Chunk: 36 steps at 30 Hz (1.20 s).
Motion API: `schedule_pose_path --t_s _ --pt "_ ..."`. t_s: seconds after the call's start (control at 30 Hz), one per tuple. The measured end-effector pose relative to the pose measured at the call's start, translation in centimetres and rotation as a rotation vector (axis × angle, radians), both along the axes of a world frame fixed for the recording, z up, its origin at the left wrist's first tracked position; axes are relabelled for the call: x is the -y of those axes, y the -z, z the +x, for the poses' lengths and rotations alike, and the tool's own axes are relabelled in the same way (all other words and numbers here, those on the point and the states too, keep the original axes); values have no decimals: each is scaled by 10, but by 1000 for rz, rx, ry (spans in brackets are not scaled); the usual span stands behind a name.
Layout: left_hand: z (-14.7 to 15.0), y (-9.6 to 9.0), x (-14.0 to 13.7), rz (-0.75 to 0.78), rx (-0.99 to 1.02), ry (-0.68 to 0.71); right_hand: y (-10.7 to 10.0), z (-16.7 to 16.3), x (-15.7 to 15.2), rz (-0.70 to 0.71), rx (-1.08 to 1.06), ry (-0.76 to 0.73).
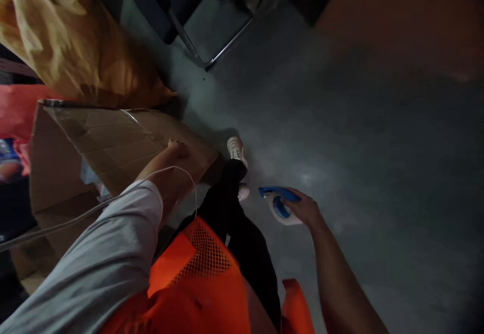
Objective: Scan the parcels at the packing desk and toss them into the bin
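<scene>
My right hand (305, 206) is wrapped round the blue grip of a tape dispenser (280, 208), which carries a wide roll of pale tape. It hangs over the floor, to the right of my legs. My left hand (177, 149) lies against the side of a large brown cardboard box (109, 127), its fingers curled in. What those fingers hold, if anything, is hidden. The box's open end faces left, and some pale plastic (91, 173) shows inside. A thin white cable (75, 218) passes over my left forearm and down to my orange vest (204, 263).
A big yellow sack (71, 36) stands behind the box, with a red bag (22, 112) at the far left. Ahead is a dark chair with a metal frame (206, 64). Grey floor (370, 162) stretches to the right. My shoe (236, 148) is close to the box.
</scene>
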<state>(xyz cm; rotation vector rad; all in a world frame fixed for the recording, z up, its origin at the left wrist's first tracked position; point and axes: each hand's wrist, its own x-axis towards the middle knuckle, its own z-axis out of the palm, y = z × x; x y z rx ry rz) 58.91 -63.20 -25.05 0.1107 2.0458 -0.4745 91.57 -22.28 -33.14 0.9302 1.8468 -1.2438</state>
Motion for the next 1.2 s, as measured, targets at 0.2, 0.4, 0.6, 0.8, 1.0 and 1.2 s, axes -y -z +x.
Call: schedule_pose_path --t_s 0.2,0.4,0.6,0.8,1.0,1.2 --pt "-36 15 61 -91 24 -28 -9 -60 3 27 -68 -17" --pt "-73 25 97 -91 34 -145 -14 -193 27 -2 -111 -136" --pt "-85 47 99 -56 29 -309 -21 -299 58 -78 -151 -275" --pt "-80 44 88 54 3 -483 -19 -397 87 -135 -159 -437" --pt "-96 38 66 105 5 -631 5 -482 129 -240 -100 -551" --pt "-155 68 92 60 -36 -739 25 -532 152 -255 -52 -530"
